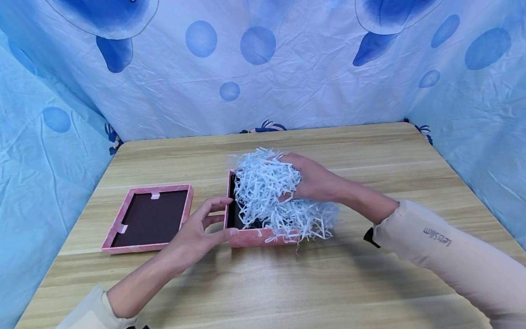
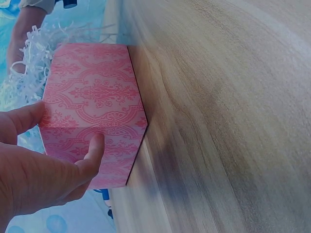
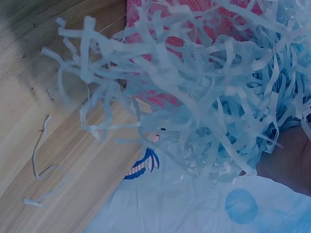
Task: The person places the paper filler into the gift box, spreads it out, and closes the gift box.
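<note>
A pink patterned box [image 1: 263, 239] with a dark inside stands on the table, a heap of pale blue shredded paper [image 1: 267, 183] in and above it. Strands hang over its front and right walls. My left hand [image 1: 201, 235] holds the box's left front corner, thumb at the front rim and fingers along the left side. In the left wrist view, a fingertip [image 2: 97, 143] meets the patterned wall. My right hand [image 1: 310, 178] grips the shredded paper from the right, its fingertips partly hidden among the strands.
Left of the box lies a shallow pink lid [image 1: 189, 201], its dark inside facing up, with two pale tabs. A loose strand [image 3: 36, 160] lies on the wooden table [image 1: 370, 151]. Blue printed cloth [image 1: 312, 82] hangs behind and at both sides.
</note>
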Available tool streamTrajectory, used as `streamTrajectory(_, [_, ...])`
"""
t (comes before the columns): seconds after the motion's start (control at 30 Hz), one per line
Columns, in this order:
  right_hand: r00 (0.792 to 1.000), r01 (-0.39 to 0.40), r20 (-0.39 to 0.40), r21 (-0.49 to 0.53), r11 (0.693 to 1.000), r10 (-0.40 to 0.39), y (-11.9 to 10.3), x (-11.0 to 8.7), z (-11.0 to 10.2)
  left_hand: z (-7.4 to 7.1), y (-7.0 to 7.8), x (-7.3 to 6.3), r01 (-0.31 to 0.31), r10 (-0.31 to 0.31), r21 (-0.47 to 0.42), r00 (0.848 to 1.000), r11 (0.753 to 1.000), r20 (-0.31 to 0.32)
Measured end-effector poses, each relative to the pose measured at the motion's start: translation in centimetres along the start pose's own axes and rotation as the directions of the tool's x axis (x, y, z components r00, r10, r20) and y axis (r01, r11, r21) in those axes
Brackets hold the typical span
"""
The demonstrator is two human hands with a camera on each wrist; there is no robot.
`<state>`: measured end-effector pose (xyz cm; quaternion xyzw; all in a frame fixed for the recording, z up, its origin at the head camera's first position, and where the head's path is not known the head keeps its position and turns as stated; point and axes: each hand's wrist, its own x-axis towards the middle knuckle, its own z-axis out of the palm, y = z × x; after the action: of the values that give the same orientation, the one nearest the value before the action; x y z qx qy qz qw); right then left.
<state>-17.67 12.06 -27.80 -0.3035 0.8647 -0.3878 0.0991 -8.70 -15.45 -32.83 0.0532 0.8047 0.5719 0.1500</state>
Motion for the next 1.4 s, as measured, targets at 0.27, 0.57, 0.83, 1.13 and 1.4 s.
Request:
streamTrajectory(0.27, [0.999,0.037,0.021,-0.081,0.996,-0.036,-0.3,0.7,0.8,0.0,0.1,0.1,-0.008,0.008,0.002,1.0,1.0,0.0])
streamTrajectory(0.57, [0.999,0.018,0.049,-0.284,0.959,-0.004,-1.0,1.2,2.2,-0.1,0.0,0.0,-0.019,0.019,-0.003,1.0,1.0,0.006])
streamTrajectory(0.83, [0.998,0.042,0.056,-0.387,0.921,-0.022,-1.4,1.4,3.3,0.0,0.1,0.1,0.005,-0.005,0.011,1.0,1.0,0.001])
streamTrajectory(1.13, [0.996,0.09,0.065,-0.453,0.887,-0.068,-1.6,1.6,4.2,0.0,0.2,0.0,0.021,-0.021,0.026,1.0,0.999,0.003])
streamTrajectory(1.4, [0.994,0.11,0.051,-0.502,0.858,-0.098,-1.5,1.7,5.2,-0.1,0.0,0.0,0.005,-0.005,0.013,1.0,1.0,0.015])
